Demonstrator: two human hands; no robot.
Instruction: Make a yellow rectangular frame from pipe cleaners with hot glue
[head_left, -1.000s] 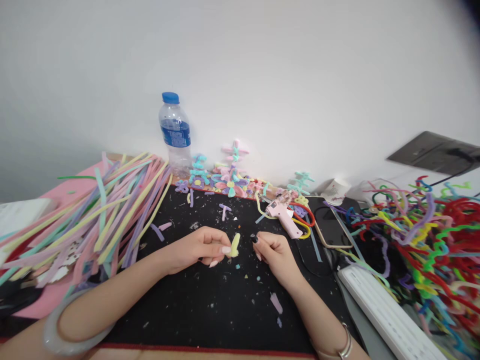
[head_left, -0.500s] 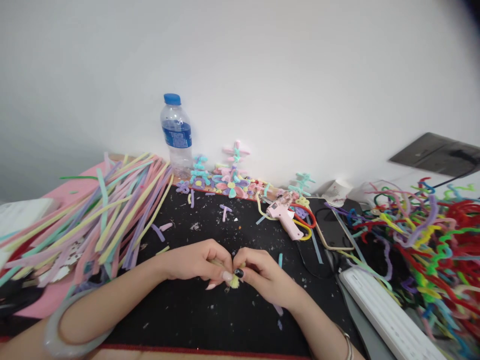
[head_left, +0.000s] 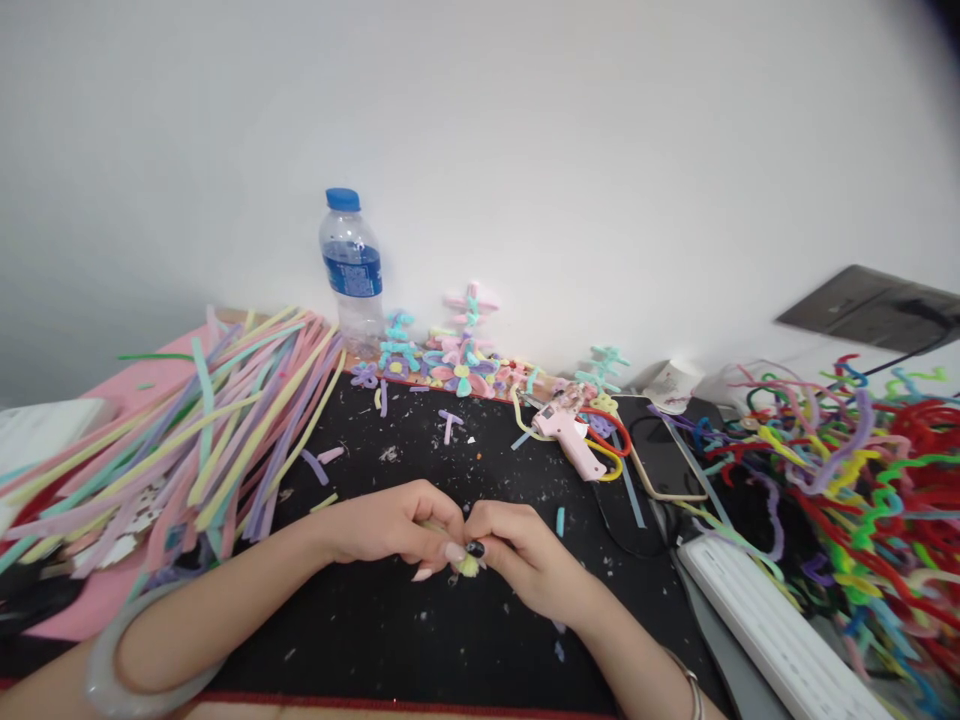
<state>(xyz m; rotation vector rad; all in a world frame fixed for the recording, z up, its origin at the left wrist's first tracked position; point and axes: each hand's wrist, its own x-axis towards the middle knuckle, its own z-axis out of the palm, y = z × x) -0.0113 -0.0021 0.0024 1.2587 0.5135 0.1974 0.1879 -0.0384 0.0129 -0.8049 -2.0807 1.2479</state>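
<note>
While forearms [head_left: 255, 575] angle inward over black mat [head_left: 405, 650], hands [head_left: 424, 525] [head_left: 517, 555] meet, fingertips together; both pinch yellow fuzzy piece [head_left: 469, 567].

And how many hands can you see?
2. The left hand is over the black mat, pinching a yellow fuzzy piece; the right hand is right beside it, thumb on the same piece. Some fingers are partly hidden, but no other hand shows.

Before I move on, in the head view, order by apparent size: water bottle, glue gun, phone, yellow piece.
1. Water bottle
2. Glue gun and phone: too alike to rank
3. Yellow piece, only partly visible
</note>
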